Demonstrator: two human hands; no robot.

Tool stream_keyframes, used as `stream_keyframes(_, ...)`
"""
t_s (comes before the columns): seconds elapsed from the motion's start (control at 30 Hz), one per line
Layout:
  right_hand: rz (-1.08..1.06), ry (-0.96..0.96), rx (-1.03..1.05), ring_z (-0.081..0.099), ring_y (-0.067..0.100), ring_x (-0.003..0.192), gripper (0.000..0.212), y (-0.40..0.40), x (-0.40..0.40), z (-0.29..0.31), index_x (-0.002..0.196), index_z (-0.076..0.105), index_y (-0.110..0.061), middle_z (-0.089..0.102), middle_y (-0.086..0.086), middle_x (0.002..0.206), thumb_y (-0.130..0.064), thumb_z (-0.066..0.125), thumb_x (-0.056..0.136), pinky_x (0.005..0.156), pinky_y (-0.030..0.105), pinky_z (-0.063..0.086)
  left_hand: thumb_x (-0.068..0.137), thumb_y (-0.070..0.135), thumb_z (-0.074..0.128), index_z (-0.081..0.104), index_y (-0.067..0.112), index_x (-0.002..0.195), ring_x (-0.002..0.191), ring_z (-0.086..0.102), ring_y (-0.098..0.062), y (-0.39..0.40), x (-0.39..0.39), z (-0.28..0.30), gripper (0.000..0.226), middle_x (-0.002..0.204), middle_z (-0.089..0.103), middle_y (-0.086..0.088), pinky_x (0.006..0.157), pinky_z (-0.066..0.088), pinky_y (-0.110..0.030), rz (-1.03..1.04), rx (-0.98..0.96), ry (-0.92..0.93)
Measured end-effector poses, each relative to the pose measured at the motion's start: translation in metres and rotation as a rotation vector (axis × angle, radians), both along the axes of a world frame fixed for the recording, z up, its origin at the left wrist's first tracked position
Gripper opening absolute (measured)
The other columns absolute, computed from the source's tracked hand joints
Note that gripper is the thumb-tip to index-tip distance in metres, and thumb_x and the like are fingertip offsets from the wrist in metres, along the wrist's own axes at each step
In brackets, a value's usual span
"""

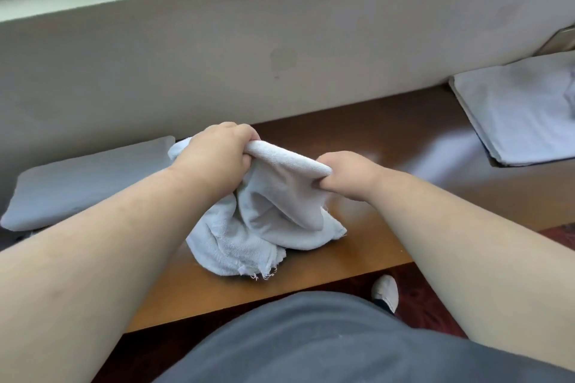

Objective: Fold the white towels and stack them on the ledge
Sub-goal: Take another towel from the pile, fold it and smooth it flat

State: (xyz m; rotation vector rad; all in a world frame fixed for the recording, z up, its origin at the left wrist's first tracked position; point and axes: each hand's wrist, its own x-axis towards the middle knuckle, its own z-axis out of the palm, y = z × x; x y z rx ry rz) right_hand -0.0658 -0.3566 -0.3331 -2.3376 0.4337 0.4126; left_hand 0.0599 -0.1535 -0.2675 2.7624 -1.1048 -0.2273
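Hands are reaching forward, knuckles up; left hand [214, 149] and right hand [348, 176] are each pinching, fingers curled, the towel [264, 221] top edge; remainder is bunching below on the surface [389, 146].

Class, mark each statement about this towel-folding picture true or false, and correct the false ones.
1. Both hands grip the crumpled white terry towel. True: left hand and right hand hold its top edge.
2. The towel is neatly folded. False: it hangs bunched, its lower edge frayed.
3. The towel rests on the brown wooden ledge. True.
4. A flat folded white cloth lies left of the towel. True.
5. The right hand is empty. False: its fingers hold the towel.
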Motion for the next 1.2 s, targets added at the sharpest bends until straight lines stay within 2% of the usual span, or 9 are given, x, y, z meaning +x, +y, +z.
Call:
stream_keyframes(0.13,-0.317,-0.203,0.307,0.063,-0.004,0.067,0.016,-0.007,-0.015,0.004,0.089,0.065,-0.038,0.069,-0.022,0.079,-0.034,0.065,0.074,0.048,0.010,0.042,0.080,0.021,0.052,0.053,0.037,0.109,0.105,0.051,-0.017,-0.013,-0.001,0.001,0.033,0.107,0.055,0.010,0.069,0.035,-0.029,-0.020,0.078,0.056)
stream_keyframes(0.37,-0.382,-0.347,0.427,0.067,0.000,0.076,0.032,-0.034,-0.017,0.030,0.100,0.054,-0.043,0.072,-0.013,0.091,-0.028,0.064,0.074,0.058,0.019,0.050,0.086,0.044,0.065,0.049,0.039,0.132,0.111,0.054,-0.012,-0.093,-0.022,0.013,0.048,0.121,0.059,0.013,0.093,0.046,-0.035,-0.347,0.018,0.185)
stream_keyframes(0.47,-0.486,-0.437,0.518,0.067,-0.003,0.075,0.040,-0.050,-0.020,0.030,0.103,0.051,-0.046,0.071,-0.011,0.090,-0.038,0.071,0.069,0.063,0.018,0.049,0.090,0.040,0.063,0.060,0.038,0.118,0.097,0.057,-0.013,-0.119,-0.018,0.020,0.028,0.102,0.061,0.013,0.085,0.047,-0.035,-0.354,0.000,0.154)
stream_keyframes(0.6,-0.454,-0.411,0.824,0.069,0.005,0.101,0.054,-0.076,-0.036,0.006,0.118,0.056,-0.039,0.073,-0.011,0.106,-0.040,0.083,0.071,0.079,0.022,0.054,0.093,0.043,0.054,0.055,0.040,0.092,0.079,0.054,-0.006,-0.145,-0.010,0.025,0.004,0.083,0.058,0.015,0.063,0.041,-0.030,-0.330,-0.023,0.134)
stream_keyframes(0.7,-0.299,-0.057,0.568,0.065,0.008,0.108,0.036,-0.087,-0.060,-0.028,0.106,0.064,-0.045,0.071,-0.020,0.102,-0.046,0.083,0.075,0.083,0.020,0.049,0.090,0.040,0.045,0.053,0.035,0.093,0.076,0.052,-0.004,-0.167,-0.008,0.023,0.010,0.083,0.057,0.015,0.058,0.038,-0.028,-0.207,-0.028,0.149)
stream_keyframes(0.8,-0.312,0.148,0.398,0.067,0.018,0.095,0.022,-0.096,-0.086,-0.067,0.100,0.066,-0.036,0.073,-0.006,0.094,-0.046,0.074,0.082,0.083,0.031,0.053,0.085,0.039,0.038,0.052,0.032,0.086,0.072,0.054,-0.010,-0.190,-0.008,0.019,0.015,0.081,0.057,0.010,0.055,0.037,-0.030,-0.102,-0.017,0.162)
stream_keyframes(1.0,-0.384,0.188,0.528,0.065,-0.001,0.090,0.026,-0.127,-0.118,-0.092,0.110,0.067,-0.033,0.070,-0.017,0.102,-0.045,0.070,0.088,0.073,0.015,0.048,0.089,0.032,0.037,0.058,0.022,0.097,0.087,0.054,-0.023,-0.249,0.002,-0.014,0.024,0.103,0.054,-0.004,0.064,0.041,-0.032,0.003,0.044,0.124)
stream_keyframes(1.07,-0.526,0.144,0.597,0.067,0.005,0.095,0.015,-0.141,-0.125,-0.100,0.104,0.067,-0.037,0.072,-0.015,0.106,-0.043,0.067,0.090,0.082,0.023,0.052,0.091,0.033,0.036,0.060,0.026,0.105,0.103,0.048,-0.033,-0.271,0.007,-0.027,0.028,0.113,0.047,-0.010,0.074,0.042,-0.037,0.030,0.128,0.048)
stream_keyframes(1.2,-0.709,0.072,0.497,0.067,0.015,0.097,0.022,-0.176,-0.139,-0.117,0.107,0.066,-0.030,0.071,-0.010,0.103,-0.045,0.063,0.091,0.090,0.040,0.054,0.095,0.024,0.043,0.064,0.013,0.097,0.082,0.056,-0.033,-0.321,0.014,-0.059,0.024,0.099,0.066,-0.015,0.070,0.041,-0.032,-0.060,0.263,0.028)
